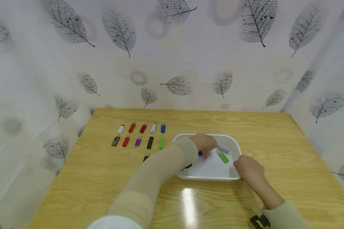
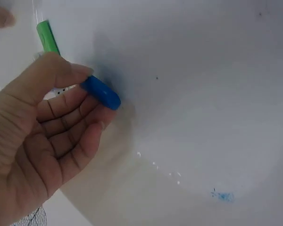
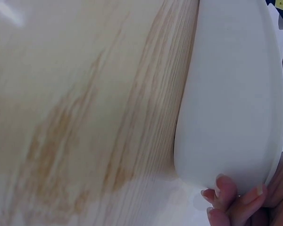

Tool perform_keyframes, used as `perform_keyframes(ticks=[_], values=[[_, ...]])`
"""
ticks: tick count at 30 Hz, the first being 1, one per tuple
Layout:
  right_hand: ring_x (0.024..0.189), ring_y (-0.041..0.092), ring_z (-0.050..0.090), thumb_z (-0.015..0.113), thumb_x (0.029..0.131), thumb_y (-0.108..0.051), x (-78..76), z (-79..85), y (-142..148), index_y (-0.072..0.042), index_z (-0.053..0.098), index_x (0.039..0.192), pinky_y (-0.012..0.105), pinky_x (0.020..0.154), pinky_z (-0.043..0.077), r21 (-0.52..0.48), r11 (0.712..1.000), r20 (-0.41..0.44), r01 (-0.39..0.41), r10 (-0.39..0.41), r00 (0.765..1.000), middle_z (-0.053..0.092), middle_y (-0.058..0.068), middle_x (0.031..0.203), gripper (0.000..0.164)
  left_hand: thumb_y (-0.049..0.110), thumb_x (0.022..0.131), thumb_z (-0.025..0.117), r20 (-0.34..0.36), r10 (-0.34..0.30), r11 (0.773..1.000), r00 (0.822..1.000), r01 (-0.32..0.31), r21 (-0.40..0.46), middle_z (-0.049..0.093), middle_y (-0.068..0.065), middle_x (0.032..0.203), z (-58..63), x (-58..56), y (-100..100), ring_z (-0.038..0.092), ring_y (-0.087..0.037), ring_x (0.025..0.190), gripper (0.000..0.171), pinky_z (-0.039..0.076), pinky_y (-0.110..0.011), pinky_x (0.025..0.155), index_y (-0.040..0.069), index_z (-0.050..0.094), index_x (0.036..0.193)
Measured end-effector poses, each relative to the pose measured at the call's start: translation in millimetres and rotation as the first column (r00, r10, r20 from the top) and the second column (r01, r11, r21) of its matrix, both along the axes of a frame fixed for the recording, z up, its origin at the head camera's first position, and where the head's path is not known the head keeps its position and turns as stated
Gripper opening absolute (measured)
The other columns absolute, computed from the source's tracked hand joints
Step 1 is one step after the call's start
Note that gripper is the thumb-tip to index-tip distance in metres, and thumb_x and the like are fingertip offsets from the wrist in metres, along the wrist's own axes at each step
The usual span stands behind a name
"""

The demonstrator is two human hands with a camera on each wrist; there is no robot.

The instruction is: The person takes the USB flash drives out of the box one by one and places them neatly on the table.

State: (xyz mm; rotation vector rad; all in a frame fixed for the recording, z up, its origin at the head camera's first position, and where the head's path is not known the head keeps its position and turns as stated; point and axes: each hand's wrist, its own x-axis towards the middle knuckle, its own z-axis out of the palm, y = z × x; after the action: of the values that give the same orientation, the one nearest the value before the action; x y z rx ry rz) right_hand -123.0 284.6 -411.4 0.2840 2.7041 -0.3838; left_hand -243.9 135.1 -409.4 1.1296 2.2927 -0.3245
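Observation:
Inside a white plastic tray, my left hand pinches a blue USB flash drive between thumb and fingers. A green USB flash drive and a pale purple one lie in the tray to the right of that hand. A black item in the tray is partly covered by the left forearm. My right hand grips the tray's right rim; in the right wrist view its fingers curl at the tray's outer wall.
Left of the tray, several flash drives are laid out in rows, among them a red one, a purple one and a bright green one. Another black drive sits in front, partly behind the left sleeve. A leaf-patterned curtain surrounds the wooden table.

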Motion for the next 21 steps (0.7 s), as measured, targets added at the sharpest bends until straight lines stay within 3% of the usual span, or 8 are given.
perform_keyframes(ticks=[5, 8, 12, 21], values=[[0.046, 0.018, 0.053, 0.042, 0.092, -0.014, 0.3, 0.3, -1, 0.001, 0.058, 0.069, 0.03, 0.043, 0.041, -0.008, 1.0, 0.0, -0.005, 0.005, 1.0, 0.056, 0.007, 0.055, 0.033, 0.022, 0.086, 0.067, 0.071, 0.103, 0.993, 0.992, -0.107, 0.045, 0.059, 0.004, 0.088, 16.6, 0.6, -14, 0.055, -0.01, 0.075, 0.017, 0.046, -0.023, 0.065, 0.016, 0.054, 0.095], [0.046, 0.018, 0.053, 0.041, 0.093, -0.014, 1.1, 0.4, -1, 0.002, 0.058, 0.069, 0.029, 0.043, 0.041, -0.012, 1.0, 0.003, -0.005, 0.005, 1.0, 0.056, 0.007, 0.055, 0.033, 0.027, 0.087, 0.066, 0.099, 0.169, 0.982, 0.981, -0.177, 0.071, 0.061, 0.002, 0.082, 20.6, -1.6, -17, 0.055, -0.01, 0.069, 0.018, 0.045, -0.022, 0.063, 0.015, 0.053, 0.091], [0.046, 0.019, 0.052, 0.042, 0.093, -0.014, 1.1, -0.2, -1, 0.002, 0.058, 0.07, 0.029, 0.042, 0.04, -0.01, 1.0, -0.003, -0.012, 0.012, 1.0, 0.055, 0.007, 0.055, 0.032, 0.029, 0.086, 0.067, 0.096, 0.256, 0.956, 0.962, -0.266, 0.124, 0.061, 0.001, 0.081, 24.0, -1.4, -25, 0.057, -0.011, 0.067, 0.02, 0.047, -0.022, 0.06, 0.014, 0.054, 0.09], [0.046, 0.018, 0.051, 0.042, 0.093, -0.014, 0.1, 1.0, -2, 0.002, 0.057, 0.069, 0.029, 0.042, 0.041, -0.002, 1.0, -0.004, -0.02, 0.02, 1.0, 0.054, 0.008, 0.056, 0.033, 0.029, 0.083, 0.069, 0.044, 0.342, 0.918, 0.939, -0.343, 0.198, 0.059, 0.001, 0.079, 33.9, 2.6, -51, 0.055, -0.01, 0.062, 0.024, 0.044, -0.02, 0.053, 0.012, 0.054, 0.09]])
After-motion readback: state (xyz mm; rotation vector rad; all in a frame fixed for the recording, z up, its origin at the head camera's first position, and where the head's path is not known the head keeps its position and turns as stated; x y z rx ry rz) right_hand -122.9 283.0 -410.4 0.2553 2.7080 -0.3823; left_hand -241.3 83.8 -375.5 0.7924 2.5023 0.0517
